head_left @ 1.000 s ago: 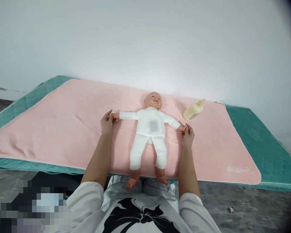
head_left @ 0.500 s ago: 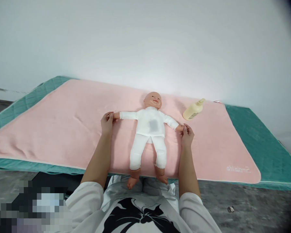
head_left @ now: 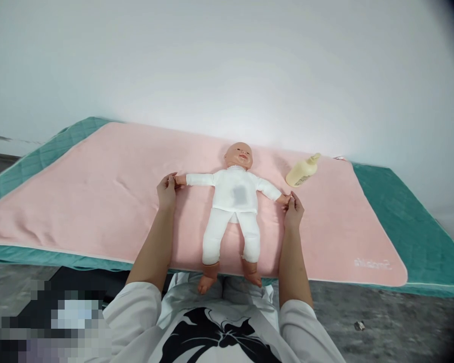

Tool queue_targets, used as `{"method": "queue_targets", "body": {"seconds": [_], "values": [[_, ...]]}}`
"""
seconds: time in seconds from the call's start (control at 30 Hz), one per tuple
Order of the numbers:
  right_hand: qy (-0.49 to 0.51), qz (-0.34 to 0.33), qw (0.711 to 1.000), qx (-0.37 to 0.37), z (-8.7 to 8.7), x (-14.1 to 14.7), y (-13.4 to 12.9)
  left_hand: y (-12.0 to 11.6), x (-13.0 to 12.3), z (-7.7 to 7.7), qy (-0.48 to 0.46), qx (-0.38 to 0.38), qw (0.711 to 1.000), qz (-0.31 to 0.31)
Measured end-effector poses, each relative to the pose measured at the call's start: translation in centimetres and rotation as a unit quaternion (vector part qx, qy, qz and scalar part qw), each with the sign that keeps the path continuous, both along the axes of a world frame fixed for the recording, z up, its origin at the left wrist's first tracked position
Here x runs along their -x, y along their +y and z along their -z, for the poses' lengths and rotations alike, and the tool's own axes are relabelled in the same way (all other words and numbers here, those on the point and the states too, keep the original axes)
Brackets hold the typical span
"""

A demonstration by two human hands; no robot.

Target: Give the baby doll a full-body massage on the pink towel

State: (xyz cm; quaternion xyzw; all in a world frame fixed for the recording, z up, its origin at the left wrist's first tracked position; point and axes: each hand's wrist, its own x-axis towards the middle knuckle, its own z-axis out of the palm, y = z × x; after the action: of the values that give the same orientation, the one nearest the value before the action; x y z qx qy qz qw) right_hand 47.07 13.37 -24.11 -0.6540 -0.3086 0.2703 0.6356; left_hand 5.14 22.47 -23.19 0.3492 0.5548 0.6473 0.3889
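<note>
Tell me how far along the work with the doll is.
Done: the doll lies face up on the pink mat, arms spread. In hand: the left hand and right hand each grip one of its hands. Remaining: releasing them, probably; the bottle sits unheld, its use unclear.

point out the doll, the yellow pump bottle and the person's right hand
doll (head_left: 227, 189): head view, on its white top
yellow pump bottle (head_left: 298, 174): head view, on its body
right hand (head_left: 294, 210): head view, on its back
</note>
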Motion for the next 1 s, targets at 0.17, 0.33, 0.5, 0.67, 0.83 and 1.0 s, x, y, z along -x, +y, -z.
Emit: {"method": "queue_targets", "body": {"seconds": [0.17,0.33,0.5,0.67,0.83,1.0], "values": [[0.037,-0.011,0.999,-0.018,0.1,0.1,0.0,0.2,0.4,0.2,-0.044,0.001,0.999,0.021],[0.041,-0.026,0.999,-0.016,0.6,-0.3,0.2,0.3,0.9,0.4,-0.105,-0.015,0.993,0.058],[0.049,-0.043,0.998,-0.023,0.8,-0.4,0.3,0.2,1.1,0.2,-0.133,-0.019,0.989,0.063],[0.044,-0.05,0.998,-0.024,0.3,-0.2,0.0,0.1,1.1,0.1,-0.129,-0.022,0.989,0.068],[0.04,-0.041,0.998,-0.029,-0.1,0.1,0.0,0.1,0.8,0.1,-0.103,-0.021,0.993,0.053],[0.04,-0.026,0.999,-0.021,-0.5,0.4,0.0,0.2,0.3,0.1,-0.055,-0.015,0.998,0.014]]}}
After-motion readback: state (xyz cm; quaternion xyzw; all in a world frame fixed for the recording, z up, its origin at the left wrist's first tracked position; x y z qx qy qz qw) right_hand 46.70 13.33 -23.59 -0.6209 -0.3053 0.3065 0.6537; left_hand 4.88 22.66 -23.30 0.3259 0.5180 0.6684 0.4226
